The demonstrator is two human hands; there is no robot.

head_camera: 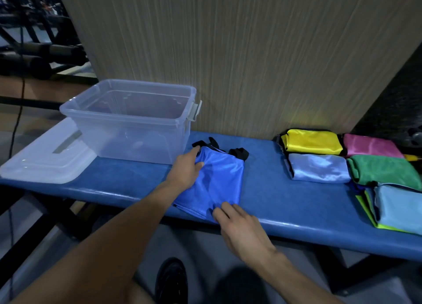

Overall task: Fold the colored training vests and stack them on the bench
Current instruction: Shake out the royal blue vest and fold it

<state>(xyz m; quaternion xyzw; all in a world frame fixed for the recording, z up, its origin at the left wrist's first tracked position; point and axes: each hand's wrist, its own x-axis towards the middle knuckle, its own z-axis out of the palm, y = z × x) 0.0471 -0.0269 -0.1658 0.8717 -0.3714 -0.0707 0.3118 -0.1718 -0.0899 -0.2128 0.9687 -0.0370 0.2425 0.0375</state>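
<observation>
A blue padded bench [262, 196] runs along a wood-grain wall panel [228, 52], with dark gym equipment behind at the far left. In the head view, a clear plastic bin [132, 121] stands toward the bench's left end against the back edge and looks empty; its lid [43, 162] lies at the left end, overhanging it.

At the middle of the bench a royal-blue vest [217, 178] with black trim lies partly folded, reaching the front edge. The left hand [186, 171] rests on the vest's left side, fingers fairly straight, pressing the cloth. The right hand [239, 226] touches the near corner at the front edge with relaxed fingers; neither clearly pinches anything.

Toward the right end sit finished folds: yellow vest [312, 141], pink vest [370, 146], pale blue vest [319, 166], green vest [383, 169], and a light blue vest [399, 207] atop a lime one at the front edge.

With the bin apparently emptied, this seems the last vest: it needs its final fold and a move to the stacks.
</observation>
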